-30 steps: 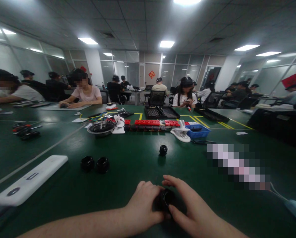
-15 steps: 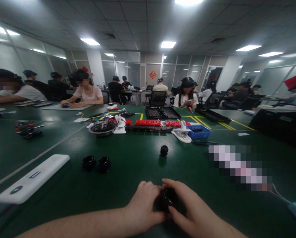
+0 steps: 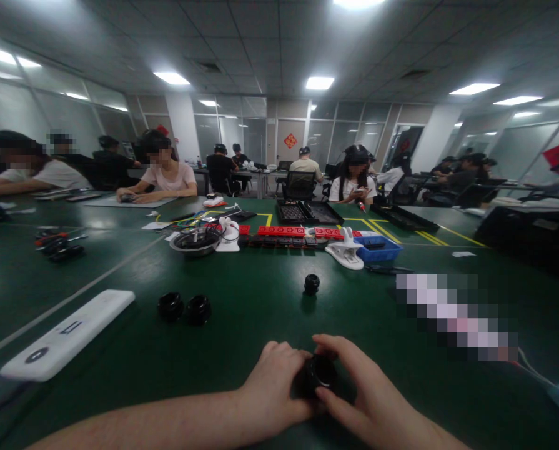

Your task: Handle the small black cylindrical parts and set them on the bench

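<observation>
Green tabletop (image 3: 246, 281). Near edge, middle: left hand (image 3: 272, 381), right hand (image 3: 377, 400), fingers gripping black ring-shaped part (image 3: 317, 375) (how complete, cannot tell). Untouched: black pair (image 3: 170, 307) towards left edge, smaller black piece (image 3: 311, 284) mid-tabletop.

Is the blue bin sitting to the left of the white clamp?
No, the blue bin sits just to the right of the white clamp.
</observation>
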Tool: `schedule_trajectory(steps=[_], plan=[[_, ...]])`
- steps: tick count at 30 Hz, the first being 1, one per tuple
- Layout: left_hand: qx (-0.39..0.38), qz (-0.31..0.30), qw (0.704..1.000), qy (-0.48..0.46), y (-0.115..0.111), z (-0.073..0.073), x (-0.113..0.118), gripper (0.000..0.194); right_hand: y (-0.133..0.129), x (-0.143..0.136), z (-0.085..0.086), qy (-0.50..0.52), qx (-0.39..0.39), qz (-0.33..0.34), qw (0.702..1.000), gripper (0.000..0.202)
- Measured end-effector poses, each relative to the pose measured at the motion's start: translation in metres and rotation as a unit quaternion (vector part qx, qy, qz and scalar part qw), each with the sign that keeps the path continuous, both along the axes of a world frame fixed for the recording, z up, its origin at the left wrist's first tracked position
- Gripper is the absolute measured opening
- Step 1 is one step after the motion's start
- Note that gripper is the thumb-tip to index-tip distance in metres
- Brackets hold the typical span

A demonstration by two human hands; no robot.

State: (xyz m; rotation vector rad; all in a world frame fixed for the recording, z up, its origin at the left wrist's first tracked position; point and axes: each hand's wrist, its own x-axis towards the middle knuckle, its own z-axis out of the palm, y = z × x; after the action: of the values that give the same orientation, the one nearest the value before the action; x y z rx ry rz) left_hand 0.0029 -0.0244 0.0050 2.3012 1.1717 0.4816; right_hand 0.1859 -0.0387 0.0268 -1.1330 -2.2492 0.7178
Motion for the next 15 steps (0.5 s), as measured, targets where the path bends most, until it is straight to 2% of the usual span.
schedule_trajectory(steps=[5, 9, 12, 15], plan=[[-0.009, 0.005, 1.000, 0.019, 0.0006, -0.0007, -0.0010, 0.036, -0.0039, -0.0015, 0.0092, -0.008, 0.004, 0.034, 0.999, 0.057], [0.005, 0.000, 1.000, 0.025, 0.0011, -0.0029, -0.0012, 0.036, 0.0003, -0.0048, 0.0070, -0.028, -0.022, -0.001, 0.999, 0.062], [0.011, -0.001, 1.000, 0.022, 0.0008, -0.0021, -0.0005, 0.030, 0.0034, -0.0054, 0.0026, -0.029, -0.040, -0.030, 0.998, 0.059], [0.010, -0.001, 1.000, 0.013, -0.0002, -0.0004, 0.0000, 0.030, 0.0037, -0.0047, 0.0002, -0.026, -0.035, -0.032, 0.999, 0.053]])
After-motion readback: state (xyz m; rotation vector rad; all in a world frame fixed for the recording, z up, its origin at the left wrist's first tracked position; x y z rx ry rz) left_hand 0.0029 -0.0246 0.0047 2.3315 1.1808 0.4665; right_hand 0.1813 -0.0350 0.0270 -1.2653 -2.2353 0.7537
